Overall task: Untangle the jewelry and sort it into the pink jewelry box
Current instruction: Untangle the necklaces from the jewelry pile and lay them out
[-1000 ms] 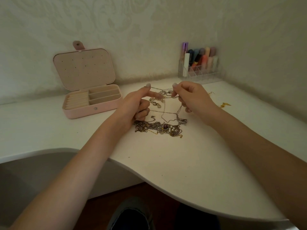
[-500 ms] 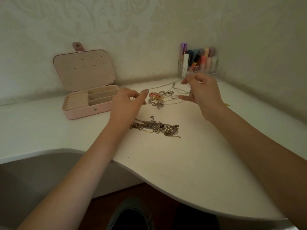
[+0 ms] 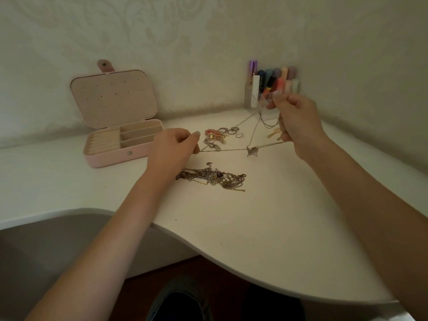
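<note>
At the far left of the white bench (image 3: pixel 266 228) we see the pink jewelry box (image 3: pixel 120 147) standing open, its lid (image 3: pixel 113 98) tilted up toward the wall and its front compartments showing. Just right of the box, our left hand (image 3: pixel 172 150) hovers with fingers curled, pinching one end of a thin chain (image 3: pixel 222 150). That chain stretches rightward above the bench to a small butterfly pendant (image 3: pixel 252 151) hanging at its middle. Near us, below the chain, a tangled heap of jewelry (image 3: pixel 213 177) lies on the bench, a dark purple stone among gold and grey links. Farther back sit a pink beaded piece (image 3: pixel 214 133) and a few loose rings (image 3: pixel 231 130), close together. Further right, our right hand (image 3: pixel 296 119) is raised higher, fingers curled around the chain's other end and several more strands that hang from it; a small gold charm (image 3: pixel 273 133) dangles just beside it. Behind this hand, against the wall, a clear organizer (image 3: pixel 259 98) holds upright cosmetic tubes.
</note>
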The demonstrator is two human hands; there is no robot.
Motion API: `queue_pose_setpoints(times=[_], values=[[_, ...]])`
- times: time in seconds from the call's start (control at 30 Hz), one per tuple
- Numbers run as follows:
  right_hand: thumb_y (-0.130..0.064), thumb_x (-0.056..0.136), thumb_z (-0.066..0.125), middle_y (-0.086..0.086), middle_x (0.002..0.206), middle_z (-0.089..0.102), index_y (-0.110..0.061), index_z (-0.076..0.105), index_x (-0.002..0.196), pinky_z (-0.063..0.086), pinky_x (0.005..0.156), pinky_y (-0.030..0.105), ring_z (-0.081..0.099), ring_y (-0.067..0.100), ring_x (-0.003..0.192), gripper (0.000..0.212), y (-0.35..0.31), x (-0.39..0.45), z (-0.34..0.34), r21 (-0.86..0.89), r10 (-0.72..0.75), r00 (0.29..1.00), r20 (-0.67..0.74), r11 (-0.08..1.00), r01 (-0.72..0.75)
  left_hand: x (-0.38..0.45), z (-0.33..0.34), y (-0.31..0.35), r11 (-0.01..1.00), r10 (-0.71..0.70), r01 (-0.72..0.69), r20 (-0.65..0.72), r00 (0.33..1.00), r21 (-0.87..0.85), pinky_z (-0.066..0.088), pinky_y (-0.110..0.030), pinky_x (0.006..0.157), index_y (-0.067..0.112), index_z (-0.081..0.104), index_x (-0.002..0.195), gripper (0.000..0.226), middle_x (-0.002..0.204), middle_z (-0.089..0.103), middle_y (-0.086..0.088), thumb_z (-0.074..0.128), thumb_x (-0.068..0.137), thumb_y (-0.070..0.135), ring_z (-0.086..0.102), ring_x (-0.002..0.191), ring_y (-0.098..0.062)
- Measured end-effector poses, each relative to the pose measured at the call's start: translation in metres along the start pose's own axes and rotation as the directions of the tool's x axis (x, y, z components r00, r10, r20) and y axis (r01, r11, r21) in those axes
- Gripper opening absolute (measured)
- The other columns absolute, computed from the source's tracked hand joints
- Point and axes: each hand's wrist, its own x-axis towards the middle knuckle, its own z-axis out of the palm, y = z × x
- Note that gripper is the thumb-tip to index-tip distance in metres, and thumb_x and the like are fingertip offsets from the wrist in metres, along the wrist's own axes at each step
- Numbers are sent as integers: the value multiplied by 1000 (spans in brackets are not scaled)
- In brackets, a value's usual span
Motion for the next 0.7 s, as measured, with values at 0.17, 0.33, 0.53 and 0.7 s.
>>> queue_pose_setpoints(times=[0.17,0.33,0.53,0.7], values=[[-34,96,53,-28,37,43,-20,62,71,29,52,16,38,-4,44,30,5,3,-3,-171,-123,992,-9,978,120,-5,-4,4,987,49,-10,239,970,-161,34,-20,58,11,69,61,23,64,66,5,53,78,11,48,54,3],[-32,95,53,-13,71,61,-14,67,81,33,55,7,48,-8,55,27,3,6,-7,-310,-254,967,-32,922,232,0,-5,-5,988,38,6,276,960,-156,41,-23,71,17,71,69,16,75,72,5,57,75,16,56,69,-2],[-30,95,53,-14,59,51,-4,68,85,29,47,8,44,-8,42,31,1,6,-10,-329,-283,957,-55,910,251,-1,-4,-5,991,60,-26,256,965,-132,44,-17,64,17,72,75,13,81,72,-4,64,86,16,58,68,-5],[-30,96,53,-15,59,50,-6,69,85,31,47,8,44,-9,44,30,0,4,-9,-347,-278,960,-42,905,247,1,-5,-6,968,37,15,204,978,-250,47,-18,53,12,71,79,16,80,72,-1,59,90,13,62,71,-6]])
